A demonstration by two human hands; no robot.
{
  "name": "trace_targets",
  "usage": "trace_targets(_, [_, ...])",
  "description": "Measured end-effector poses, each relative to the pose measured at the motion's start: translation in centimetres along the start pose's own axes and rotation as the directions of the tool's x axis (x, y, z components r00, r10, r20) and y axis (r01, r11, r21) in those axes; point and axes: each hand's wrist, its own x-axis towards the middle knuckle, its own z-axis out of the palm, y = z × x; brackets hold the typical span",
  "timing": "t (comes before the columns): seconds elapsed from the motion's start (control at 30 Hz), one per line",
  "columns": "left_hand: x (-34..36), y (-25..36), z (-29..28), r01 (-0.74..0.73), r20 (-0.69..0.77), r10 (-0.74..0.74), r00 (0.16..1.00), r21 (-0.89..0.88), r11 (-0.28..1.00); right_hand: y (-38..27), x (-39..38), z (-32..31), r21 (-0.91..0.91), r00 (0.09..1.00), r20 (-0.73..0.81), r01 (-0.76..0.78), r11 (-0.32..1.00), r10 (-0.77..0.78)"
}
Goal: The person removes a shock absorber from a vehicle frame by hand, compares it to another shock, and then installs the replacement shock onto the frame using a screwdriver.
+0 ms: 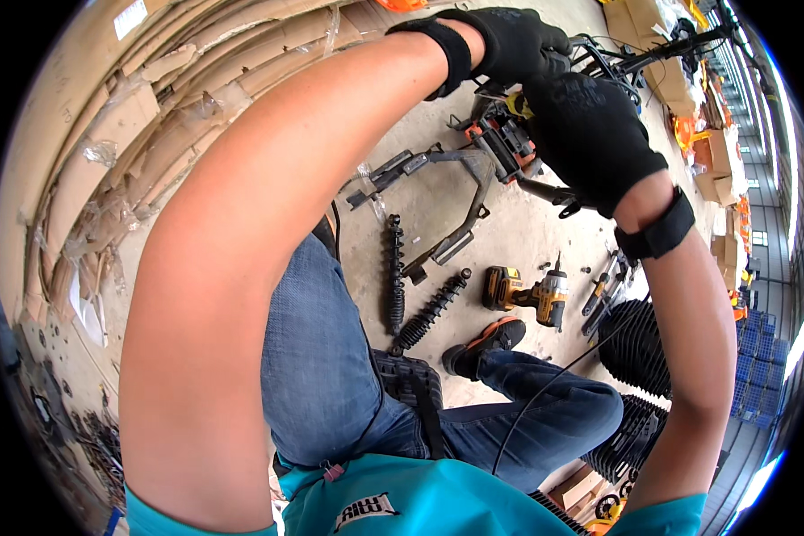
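My left hand (520, 46), in a black glove, reaches to the top of the view with its fingers curled closed. Beside it, my right hand (592, 134), gloved alike, is closed too, its fingers close to those of the left. Whatever they grip is hidden by the gloves. Just beyond them are black metal tubes (603, 64) and a handlebar-like bar (679, 49). A red-and-black part (504, 147) sits below the hands, at the upper end of a dark metal frame (482, 183) on the floor.
Two black coil shock absorbers (431, 311) lie near my legs. A yellow-and-black cordless driver (534, 295) and pliers (603, 281) lie to the right, near black ribbed tubes (634, 347). Flattened cardboard (116, 134) is stacked at left; blue crates (764, 357) stand far right.
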Motion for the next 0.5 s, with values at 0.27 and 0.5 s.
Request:
trace_targets(0.27, [-2.4, 0.6, -1.7, -0.152, 0.024, 0.150, 0.988, 0.115, 0.982, -5.2, -7.8, -1.7, 0.666, 0.970, 0.190, -0.240, 0.706, 0.150])
trace_targets(0.5, [-2.6, 0.0, 0.1, -0.241, -0.187, 0.291, 0.938, 0.250, 0.938, -16.6, -22.9, 14.0, 0.624, 0.340, 0.781, -0.442, -0.644, 0.524])
